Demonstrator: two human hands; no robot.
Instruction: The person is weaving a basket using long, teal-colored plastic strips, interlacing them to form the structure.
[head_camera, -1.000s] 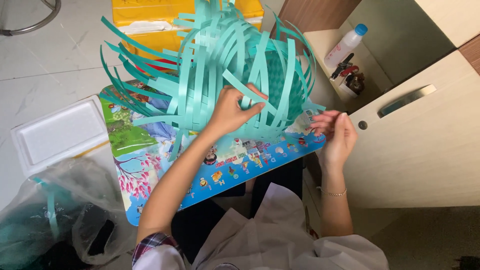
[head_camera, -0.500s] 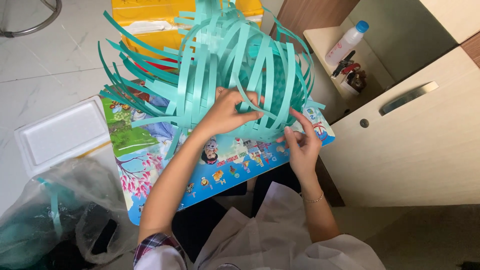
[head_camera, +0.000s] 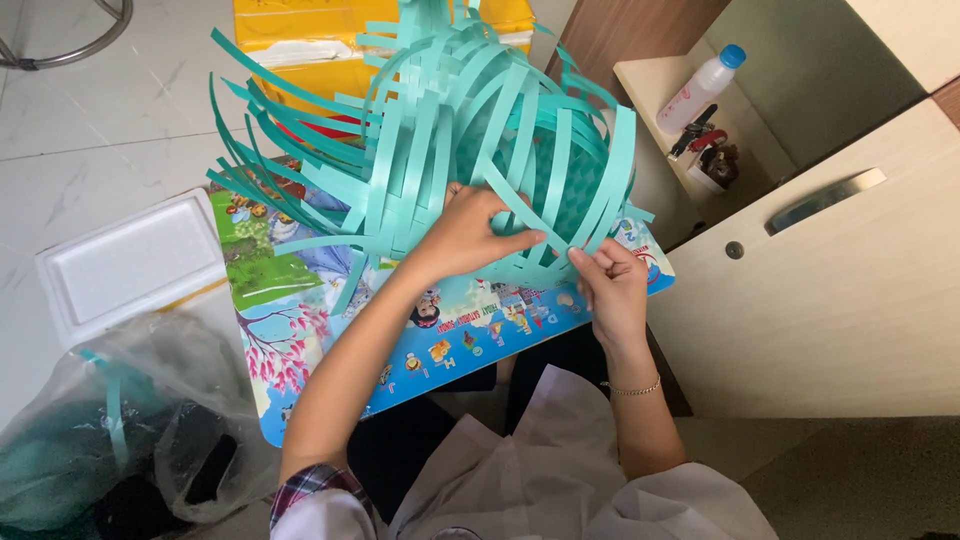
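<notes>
Left hand pinched a teal strip running diagonally down-right toward the right hand, which gripped its lower end at the near-right edge of the half-woven basket.

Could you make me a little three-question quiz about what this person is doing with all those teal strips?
1. True or false: both hands touch the teal woven basket.
2. What does the basket rest on? A) a colourful picture mat B) a metal tray C) bare floor
3. Which wrist wears a thin bracelet?

Key
1. True: the left hand presses on the weave and the right hand pinches a strip at its edge.
2. A, the picture mat.
3. The right wrist, with the bracelet.
</notes>
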